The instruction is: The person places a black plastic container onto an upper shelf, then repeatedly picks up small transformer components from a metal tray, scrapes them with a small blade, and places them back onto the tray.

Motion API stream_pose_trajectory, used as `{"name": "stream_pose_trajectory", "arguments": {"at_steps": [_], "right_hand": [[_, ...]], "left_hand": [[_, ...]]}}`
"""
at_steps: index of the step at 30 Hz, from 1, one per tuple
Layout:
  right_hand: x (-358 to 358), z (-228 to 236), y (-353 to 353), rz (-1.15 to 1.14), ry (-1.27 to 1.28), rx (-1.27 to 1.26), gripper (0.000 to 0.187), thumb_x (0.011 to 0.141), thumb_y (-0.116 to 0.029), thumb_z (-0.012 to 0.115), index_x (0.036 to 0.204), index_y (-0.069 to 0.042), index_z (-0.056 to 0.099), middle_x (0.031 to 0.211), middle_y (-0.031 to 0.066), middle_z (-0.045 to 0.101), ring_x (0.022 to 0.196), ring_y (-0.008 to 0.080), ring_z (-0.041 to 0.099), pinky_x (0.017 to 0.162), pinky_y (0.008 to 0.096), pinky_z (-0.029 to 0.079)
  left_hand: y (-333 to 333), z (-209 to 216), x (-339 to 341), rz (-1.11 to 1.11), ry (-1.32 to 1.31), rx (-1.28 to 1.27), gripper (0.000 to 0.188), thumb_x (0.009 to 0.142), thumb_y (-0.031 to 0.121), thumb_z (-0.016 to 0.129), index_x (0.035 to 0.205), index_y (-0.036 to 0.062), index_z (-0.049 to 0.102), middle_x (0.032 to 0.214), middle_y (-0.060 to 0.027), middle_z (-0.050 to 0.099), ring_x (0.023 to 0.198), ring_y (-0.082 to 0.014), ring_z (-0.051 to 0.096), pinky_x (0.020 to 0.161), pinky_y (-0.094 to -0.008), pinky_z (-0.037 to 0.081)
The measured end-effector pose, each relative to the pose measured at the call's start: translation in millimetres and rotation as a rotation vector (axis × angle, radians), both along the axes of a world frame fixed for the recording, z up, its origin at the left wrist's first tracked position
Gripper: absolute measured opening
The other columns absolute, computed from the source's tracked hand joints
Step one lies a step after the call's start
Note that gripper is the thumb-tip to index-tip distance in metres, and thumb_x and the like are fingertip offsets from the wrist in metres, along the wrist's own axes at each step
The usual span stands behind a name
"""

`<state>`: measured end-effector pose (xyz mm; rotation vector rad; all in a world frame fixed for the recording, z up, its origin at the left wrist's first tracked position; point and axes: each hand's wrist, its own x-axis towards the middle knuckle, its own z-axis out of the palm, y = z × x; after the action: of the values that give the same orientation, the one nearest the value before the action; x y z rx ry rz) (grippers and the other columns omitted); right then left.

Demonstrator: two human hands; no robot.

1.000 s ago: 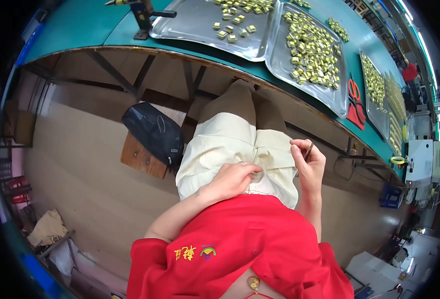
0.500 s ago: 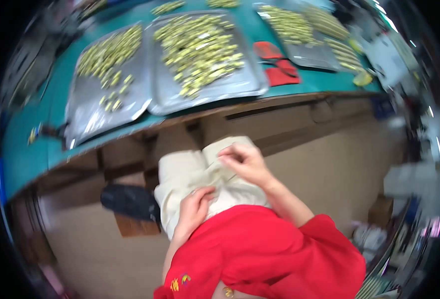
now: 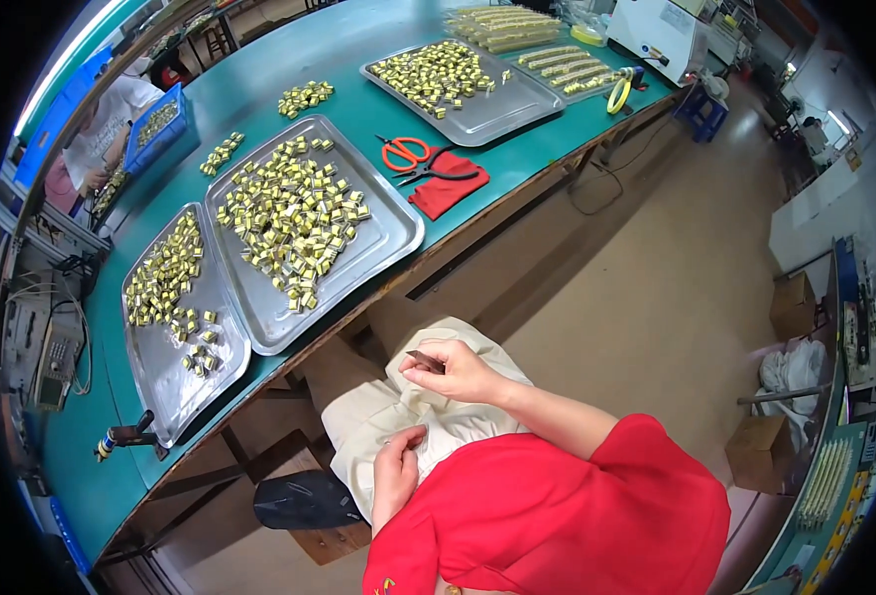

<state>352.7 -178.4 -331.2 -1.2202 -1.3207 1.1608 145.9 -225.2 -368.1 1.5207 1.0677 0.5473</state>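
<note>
Over my lap, my right hand (image 3: 458,374) is closed round a small dark-brown pointed piece (image 3: 427,362), whose tip sticks out between thumb and fingers. My left hand (image 3: 396,470) rests lower on the light trousers, its fingers curled in; whatever they may hold is hidden. Both hands are apart from the green table (image 3: 358,81). On it, a large metal tray (image 3: 383,243) bears a heap of small yellow-and-silver block-shaped parts (image 3: 289,213). Left of that, a second metal tray (image 3: 175,382) holds more of the same parts.
Orange-handled scissors (image 3: 403,154) and black pliers (image 3: 428,175) lie by a red cloth (image 3: 450,193). Farther right stand another tray (image 3: 502,109) and a yellow tape roll (image 3: 618,95). A clamp-like tool (image 3: 130,436) sits at the near left edge. Across the table, a person (image 3: 111,124) works beside a blue bin (image 3: 155,129).
The view has swung to the right and grown sharper. My right hand now plainly shows the dark piece between its fingers. My left hand stays on the lap.
</note>
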Motion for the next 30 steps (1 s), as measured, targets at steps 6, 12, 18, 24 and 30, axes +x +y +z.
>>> {"name": "stream_pose_trajectory", "arguments": {"at_steps": [6, 12, 18, 24, 30], "right_hand": [[-5.6, -11.8, 2.9, 0.025, 0.043, -0.007, 0.014, 0.083, -0.012, 0.063, 0.086, 0.002, 0.062, 0.066, 0.0001, 0.051, 0.062, 0.0056, 0.046, 0.055, 0.0235, 0.039], [2.2, -16.3, 4.1, -0.069, 0.146, -0.106, 0.009, 0.084, -0.008, 0.064, 0.088, 0.0, 0.065, 0.069, -0.0059, 0.049, 0.059, 0.0011, 0.04, 0.05, 0.0203, 0.032], [-0.3, -11.2, 3.6, 0.012, 0.04, -0.059, 0.007, 0.083, -0.006, 0.064, 0.087, 0.0, 0.065, 0.069, -0.0074, 0.049, 0.058, 0.0002, 0.036, 0.05, 0.0181, 0.029], [-1.6, -11.0, 3.4, -0.011, 0.0, -0.071, 0.008, 0.082, -0.006, 0.065, 0.088, 0.001, 0.066, 0.07, -0.0065, 0.049, 0.058, 0.0009, 0.037, 0.051, 0.0186, 0.03], [-2.9, -13.3, -0.3, 0.026, 0.003, -0.056, 0.008, 0.083, -0.005, 0.064, 0.089, 0.0, 0.066, 0.072, -0.0064, 0.052, 0.059, 0.0005, 0.039, 0.051, 0.0178, 0.031]], "left_hand": [[-6.1, 6.9, -3.9, 0.06, 0.032, -0.05, 0.034, 0.082, -0.011, 0.037, 0.107, -0.0055, 0.059, 0.1, -0.0153, 0.065, 0.096, -0.0223, 0.061, 0.089, -0.0293, 0.045], [5.2, -9.1, 1.8, -0.01, 0.078, -0.001, 0.035, 0.082, -0.01, 0.037, 0.108, -0.0037, 0.059, 0.101, -0.0146, 0.065, 0.097, -0.0224, 0.061, 0.089, -0.0298, 0.045], [1.8, -4.5, -0.9, -0.007, 0.068, 0.019, 0.039, 0.078, -0.011, 0.035, 0.108, -0.0027, 0.059, 0.103, -0.016, 0.063, 0.097, -0.0241, 0.061, 0.089, -0.0297, 0.045], [-0.8, -3.5, -2.3, 0.024, 0.075, -0.024, 0.039, 0.078, -0.01, 0.036, 0.108, -0.0022, 0.059, 0.103, -0.0151, 0.063, 0.097, -0.0238, 0.06, 0.089, -0.0301, 0.045], [-3.4, -4.3, -1.9, 0.039, 0.078, -0.017, 0.038, 0.078, -0.009, 0.036, 0.108, -0.0013, 0.059, 0.102, -0.0148, 0.063, 0.096, -0.0234, 0.061, 0.088, -0.0299, 0.045]]}}
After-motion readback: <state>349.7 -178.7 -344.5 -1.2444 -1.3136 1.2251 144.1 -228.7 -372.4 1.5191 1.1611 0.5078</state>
